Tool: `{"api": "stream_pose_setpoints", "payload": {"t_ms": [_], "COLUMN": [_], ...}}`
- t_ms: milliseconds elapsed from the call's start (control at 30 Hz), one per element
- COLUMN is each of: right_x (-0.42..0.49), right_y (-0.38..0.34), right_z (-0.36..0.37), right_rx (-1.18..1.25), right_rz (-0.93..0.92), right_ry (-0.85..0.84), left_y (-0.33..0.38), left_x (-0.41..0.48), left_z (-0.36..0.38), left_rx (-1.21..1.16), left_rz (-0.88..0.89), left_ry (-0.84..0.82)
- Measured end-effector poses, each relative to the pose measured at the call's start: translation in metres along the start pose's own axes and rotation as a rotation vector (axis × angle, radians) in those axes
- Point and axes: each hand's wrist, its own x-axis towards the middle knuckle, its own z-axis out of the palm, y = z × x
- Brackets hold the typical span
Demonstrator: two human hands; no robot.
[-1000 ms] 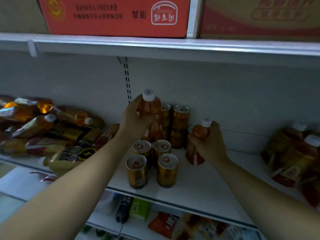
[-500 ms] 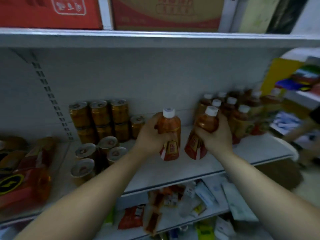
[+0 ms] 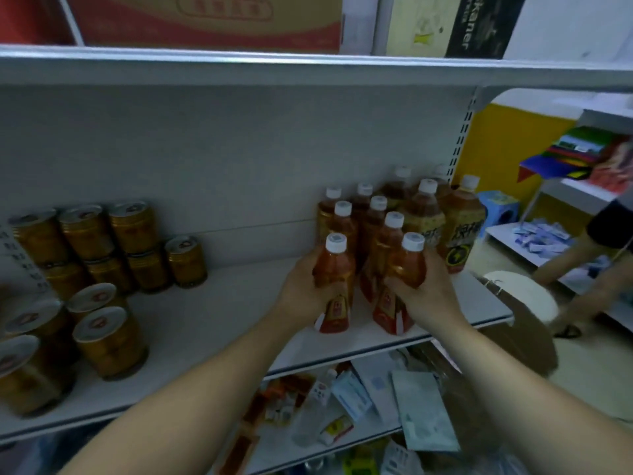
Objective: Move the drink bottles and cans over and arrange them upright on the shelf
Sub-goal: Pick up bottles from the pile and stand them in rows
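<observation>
head view, shelf stock entry. item: two small amber bottles with white caps, one per hand. left hand (image 3: 301,289) wraps the left bottle (image 3: 334,282); right hand (image 3: 428,296) wraps the right bottle (image 3: 402,286). both grips closed around the bottle bodies. both bottles upright, at centre right of the frame, bases at or just above the shelf (image 3: 212,313) near its front edge; contact with the board cannot be told. just behind them: upright bottle group (image 3: 387,214), small ones in rows, larger ones towards the right. at left of frame: gold cans (image 3: 109,337), upright, some stacked, well apart from the bottles. step in hand, as judged: setting the pair down as a new front row. next move calls for seating both bases flat, close against the row behind, then letting go without tipping neighbours.
</observation>
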Motion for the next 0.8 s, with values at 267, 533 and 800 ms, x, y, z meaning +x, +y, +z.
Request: {"api": "stream_pose_setpoints", "payload": {"t_ms": [267, 533, 800], "right_x": [0.010, 0.005, 0.006], "right_y": [0.031, 0.030, 0.035], "right_z": [-0.013, -0.011, -0.001], "right_rx": [0.015, 0.012, -0.024], "right_rz": [-0.059, -0.071, -0.118], "right_ry": [-0.214, -0.139, -0.072], "left_y": [-0.014, -0.006, -0.008], "left_x": [0.023, 0.040, 0.048], "left_z": [0.030, 0.045, 0.047], "left_rx": [0.032, 0.048, 0.038], "left_rz": [0.032, 0.074, 0.098], "left_ry": [-0.013, -0.015, -0.036]}}
